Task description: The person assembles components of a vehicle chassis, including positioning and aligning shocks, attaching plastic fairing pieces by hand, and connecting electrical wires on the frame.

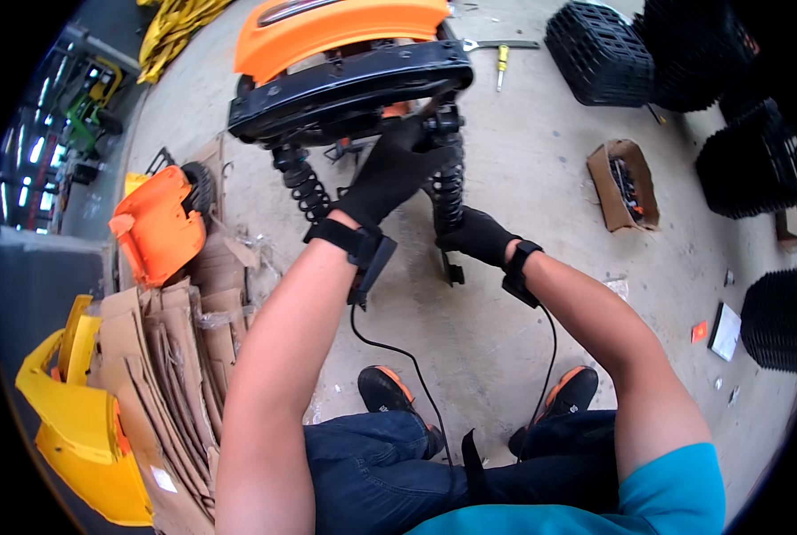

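Ahead of me stands the front of a small vehicle, with an orange body panel (345, 36) above a black bumper (354, 87). Two black coil-spring shock absorbers hang beneath it, the left shock absorber (304, 185) and the right shock absorber (449, 183). My left hand (394, 169), in a black glove, grips the right shock absorber near its top, below the bumper; some fingertips are hidden. Also gloved, my right hand (479, 236) is closed at that shock absorber's lower end, over a dark bracket (454, 270). Black straps with cables circle both wrists.
A yellow-handled screwdriver (502, 67) and a wrench (505, 45) lie on the floor beyond. An open cardboard box (608, 187) of parts and stacked black baskets (599, 53) stand right. Flattened cardboard (162, 357), an orange panel (160, 227) and yellow panels (82, 419) lie left.
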Demonstrator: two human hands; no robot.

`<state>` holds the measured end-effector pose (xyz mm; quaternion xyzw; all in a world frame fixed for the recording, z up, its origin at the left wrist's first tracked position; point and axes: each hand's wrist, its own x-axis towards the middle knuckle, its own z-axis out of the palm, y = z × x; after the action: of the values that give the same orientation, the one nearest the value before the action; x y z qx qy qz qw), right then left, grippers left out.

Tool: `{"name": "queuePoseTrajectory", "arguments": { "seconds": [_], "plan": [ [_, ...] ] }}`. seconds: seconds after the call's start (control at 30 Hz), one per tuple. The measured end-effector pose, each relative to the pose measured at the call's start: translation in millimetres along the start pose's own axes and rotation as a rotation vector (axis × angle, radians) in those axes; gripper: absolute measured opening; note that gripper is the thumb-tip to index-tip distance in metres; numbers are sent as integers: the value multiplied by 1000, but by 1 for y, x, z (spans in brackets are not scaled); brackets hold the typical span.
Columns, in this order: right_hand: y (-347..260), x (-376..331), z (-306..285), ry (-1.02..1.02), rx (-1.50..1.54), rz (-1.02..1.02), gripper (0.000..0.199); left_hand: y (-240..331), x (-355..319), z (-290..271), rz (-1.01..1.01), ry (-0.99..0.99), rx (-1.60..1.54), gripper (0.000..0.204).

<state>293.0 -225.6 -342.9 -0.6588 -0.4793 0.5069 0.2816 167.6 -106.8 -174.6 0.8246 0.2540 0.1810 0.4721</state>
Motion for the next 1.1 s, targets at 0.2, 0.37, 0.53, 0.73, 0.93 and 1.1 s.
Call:
{"name": "queuePoseTrajectory", "arguments": {
  "seconds": [0.2,0.37,0.53,0.73,0.93,1.1],
  "plan": [
    [-21,-6,-2,-84,22,-38,32,-3,-7,-6,-31,99,-44,41],
    [-28,-10,-21,-80,8,-40,30,10,-6,-2,-53,114,-91,32],
    [-59,-16,-39,-8,-59,-159,45,1,-8,-6,-44,152,-49,51],
    [-93,-20,-72,21,-41,-212,46,16,-11,-18,-141,205,89,62],
    [-122,-26,-104,-12,177,-319,39,9,-10,-17,-45,244,132,49],
    [-140,-30,-101,91,26,-314,35,-11,-10,-14,-72,273,121,38]
  ]
}}
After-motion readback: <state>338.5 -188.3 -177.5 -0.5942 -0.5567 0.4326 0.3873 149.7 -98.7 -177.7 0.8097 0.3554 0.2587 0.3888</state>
